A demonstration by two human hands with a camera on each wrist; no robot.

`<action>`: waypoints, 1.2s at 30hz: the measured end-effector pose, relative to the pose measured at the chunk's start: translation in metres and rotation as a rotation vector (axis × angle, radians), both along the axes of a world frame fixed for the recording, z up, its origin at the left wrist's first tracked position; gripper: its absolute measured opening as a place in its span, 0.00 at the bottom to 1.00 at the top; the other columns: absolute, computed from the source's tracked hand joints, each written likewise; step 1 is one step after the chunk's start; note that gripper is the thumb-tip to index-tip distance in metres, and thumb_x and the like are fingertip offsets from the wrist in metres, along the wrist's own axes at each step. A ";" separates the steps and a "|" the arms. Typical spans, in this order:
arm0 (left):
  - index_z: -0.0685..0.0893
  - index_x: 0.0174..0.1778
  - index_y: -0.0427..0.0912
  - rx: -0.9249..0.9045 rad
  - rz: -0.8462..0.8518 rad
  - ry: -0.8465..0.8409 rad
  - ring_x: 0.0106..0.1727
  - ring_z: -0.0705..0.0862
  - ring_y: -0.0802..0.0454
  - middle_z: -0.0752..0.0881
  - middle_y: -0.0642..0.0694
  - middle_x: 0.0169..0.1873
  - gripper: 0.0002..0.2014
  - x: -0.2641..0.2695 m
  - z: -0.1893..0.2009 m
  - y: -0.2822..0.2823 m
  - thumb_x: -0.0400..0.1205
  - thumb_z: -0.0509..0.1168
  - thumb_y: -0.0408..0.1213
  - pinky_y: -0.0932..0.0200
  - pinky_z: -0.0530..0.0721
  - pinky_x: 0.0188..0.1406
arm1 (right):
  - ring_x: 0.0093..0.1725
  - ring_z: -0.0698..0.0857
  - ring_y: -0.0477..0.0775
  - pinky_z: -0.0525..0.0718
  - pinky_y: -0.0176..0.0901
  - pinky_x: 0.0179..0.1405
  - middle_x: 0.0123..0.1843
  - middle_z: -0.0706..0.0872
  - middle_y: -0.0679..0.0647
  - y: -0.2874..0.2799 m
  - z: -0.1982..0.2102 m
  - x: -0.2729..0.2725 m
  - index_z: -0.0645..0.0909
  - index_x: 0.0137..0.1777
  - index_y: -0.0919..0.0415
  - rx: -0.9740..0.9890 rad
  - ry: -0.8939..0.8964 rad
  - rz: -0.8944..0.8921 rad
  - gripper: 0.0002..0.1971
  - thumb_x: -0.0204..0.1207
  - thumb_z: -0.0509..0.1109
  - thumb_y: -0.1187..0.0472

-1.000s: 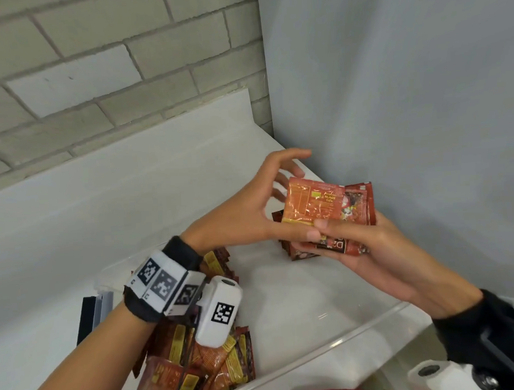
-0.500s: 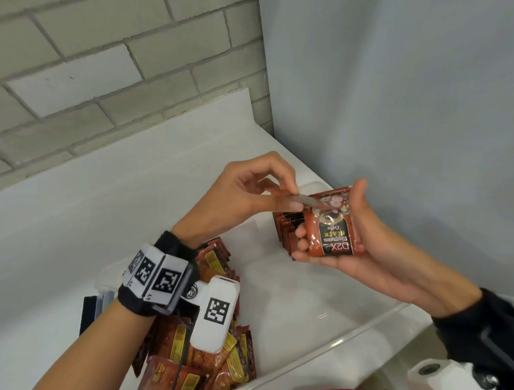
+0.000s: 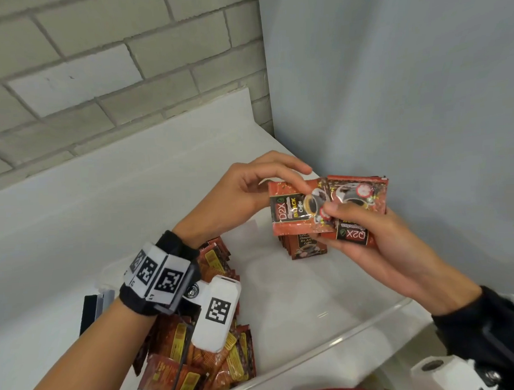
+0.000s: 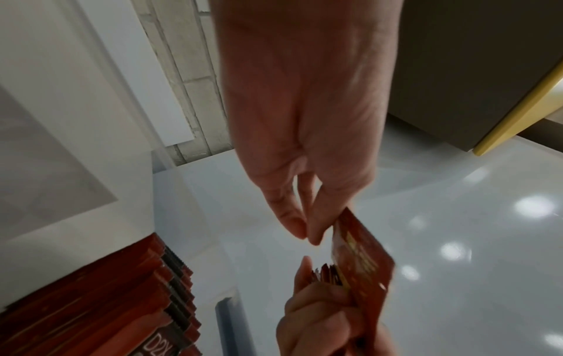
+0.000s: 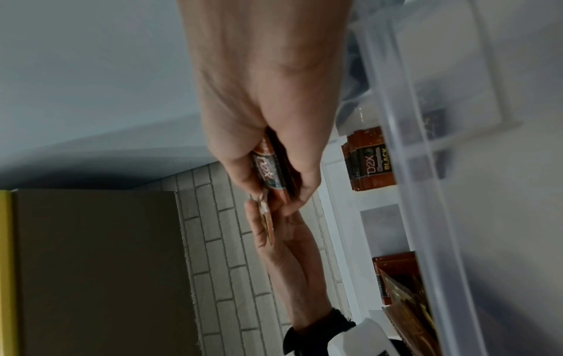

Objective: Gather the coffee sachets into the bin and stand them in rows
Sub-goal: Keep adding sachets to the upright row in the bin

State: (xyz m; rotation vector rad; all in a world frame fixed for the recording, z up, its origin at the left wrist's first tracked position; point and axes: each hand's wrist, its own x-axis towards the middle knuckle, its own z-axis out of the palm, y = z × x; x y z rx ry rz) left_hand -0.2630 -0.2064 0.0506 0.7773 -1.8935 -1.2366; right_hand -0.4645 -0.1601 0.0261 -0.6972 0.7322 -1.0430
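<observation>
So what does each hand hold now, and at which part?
The left hand pinches one sachet at its top left corner. The right hand grips a small stack of sachets around its lower half, thumb on the front.

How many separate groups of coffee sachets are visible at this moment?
3: a fanned handful held by both hands, a standing row in the bin's far corner, a loose pile near its left end. More may be hidden.
</observation>
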 end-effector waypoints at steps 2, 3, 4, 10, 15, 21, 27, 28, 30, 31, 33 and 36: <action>0.86 0.56 0.39 0.057 0.055 0.040 0.61 0.84 0.51 0.85 0.46 0.55 0.12 -0.001 0.000 0.000 0.86 0.57 0.25 0.54 0.87 0.53 | 0.56 0.90 0.56 0.88 0.46 0.52 0.57 0.90 0.59 0.000 0.000 0.000 0.82 0.61 0.65 -0.017 -0.014 -0.061 0.21 0.65 0.70 0.67; 0.84 0.59 0.40 0.102 0.081 0.053 0.60 0.84 0.49 0.86 0.48 0.53 0.12 -0.001 0.000 0.000 0.87 0.55 0.30 0.48 0.87 0.56 | 0.56 0.90 0.56 0.88 0.46 0.52 0.56 0.90 0.59 -0.001 -0.001 0.000 0.82 0.61 0.65 -0.026 -0.019 -0.087 0.21 0.66 0.70 0.68; 0.82 0.61 0.43 0.145 0.104 0.054 0.59 0.84 0.46 0.87 0.49 0.51 0.12 -0.001 0.001 0.000 0.88 0.55 0.35 0.42 0.84 0.58 | 0.57 0.89 0.56 0.88 0.46 0.53 0.57 0.90 0.59 -0.001 -0.001 0.000 0.81 0.61 0.65 -0.033 -0.020 -0.106 0.21 0.66 0.70 0.68; 0.81 0.61 0.48 0.146 0.070 0.003 0.59 0.84 0.34 0.87 0.47 0.52 0.18 0.001 0.005 0.001 0.77 0.74 0.33 0.47 0.89 0.52 | 0.59 0.89 0.56 0.87 0.44 0.55 0.58 0.90 0.58 -0.001 -0.002 0.001 0.82 0.61 0.64 -0.089 0.002 -0.110 0.19 0.68 0.69 0.71; 0.86 0.55 0.40 0.085 0.103 -0.011 0.59 0.82 0.32 0.85 0.36 0.57 0.14 0.002 0.008 0.001 0.73 0.72 0.31 0.44 0.88 0.55 | 0.57 0.89 0.53 0.87 0.37 0.49 0.56 0.91 0.56 0.001 0.002 0.003 0.83 0.60 0.64 -0.140 0.057 -0.064 0.17 0.72 0.69 0.73; 0.88 0.58 0.37 0.017 0.062 -0.078 0.61 0.82 0.37 0.84 0.39 0.57 0.17 0.001 0.017 0.007 0.73 0.74 0.31 0.45 0.87 0.54 | 0.55 0.90 0.54 0.88 0.41 0.48 0.56 0.91 0.57 0.000 -0.004 0.003 0.81 0.64 0.66 -0.097 0.100 -0.116 0.20 0.71 0.71 0.72; 0.87 0.61 0.37 -0.142 -0.004 -0.239 0.54 0.83 0.43 0.82 0.40 0.54 0.19 -0.007 0.034 0.018 0.73 0.75 0.30 0.51 0.87 0.52 | 0.52 0.90 0.57 0.89 0.44 0.47 0.53 0.91 0.59 -0.001 -0.006 0.003 0.83 0.59 0.65 -0.097 0.105 -0.142 0.17 0.70 0.72 0.73; 0.87 0.60 0.37 -0.166 -0.002 -0.267 0.54 0.83 0.43 0.82 0.40 0.54 0.18 -0.007 0.037 0.018 0.73 0.75 0.30 0.51 0.87 0.52 | 0.53 0.90 0.57 0.89 0.44 0.49 0.54 0.91 0.60 0.000 -0.006 0.003 0.83 0.58 0.66 -0.116 0.102 -0.138 0.16 0.71 0.71 0.73; 0.88 0.60 0.38 -0.192 0.009 -0.310 0.55 0.84 0.46 0.83 0.41 0.53 0.17 -0.003 0.042 0.016 0.74 0.74 0.31 0.54 0.87 0.52 | 0.55 0.90 0.57 0.88 0.45 0.54 0.56 0.90 0.60 0.001 -0.005 0.004 0.83 0.58 0.68 -0.163 0.095 -0.133 0.14 0.72 0.70 0.73; 0.88 0.59 0.39 -0.187 0.009 -0.329 0.56 0.84 0.46 0.84 0.43 0.53 0.17 0.001 0.045 0.014 0.74 0.74 0.32 0.55 0.87 0.52 | 0.56 0.89 0.58 0.87 0.46 0.56 0.56 0.90 0.60 0.000 -0.005 0.004 0.82 0.57 0.70 -0.183 0.081 -0.142 0.13 0.72 0.70 0.72; 0.89 0.59 0.41 -0.154 -0.028 -0.386 0.56 0.85 0.45 0.85 0.44 0.52 0.16 0.007 0.050 0.010 0.74 0.74 0.32 0.55 0.87 0.53 | 0.56 0.88 0.59 0.85 0.48 0.60 0.54 0.88 0.64 -0.001 -0.005 0.003 0.78 0.53 0.70 -0.193 0.024 -0.190 0.10 0.72 0.70 0.69; 0.90 0.58 0.43 -0.190 -0.174 -0.555 0.53 0.87 0.49 0.86 0.47 0.52 0.13 0.008 0.044 0.006 0.77 0.73 0.34 0.54 0.85 0.54 | 0.44 0.86 0.51 0.84 0.47 0.60 0.39 0.82 0.58 -0.003 -0.005 0.001 0.75 0.45 0.64 -0.175 -0.055 -0.306 0.09 0.69 0.73 0.65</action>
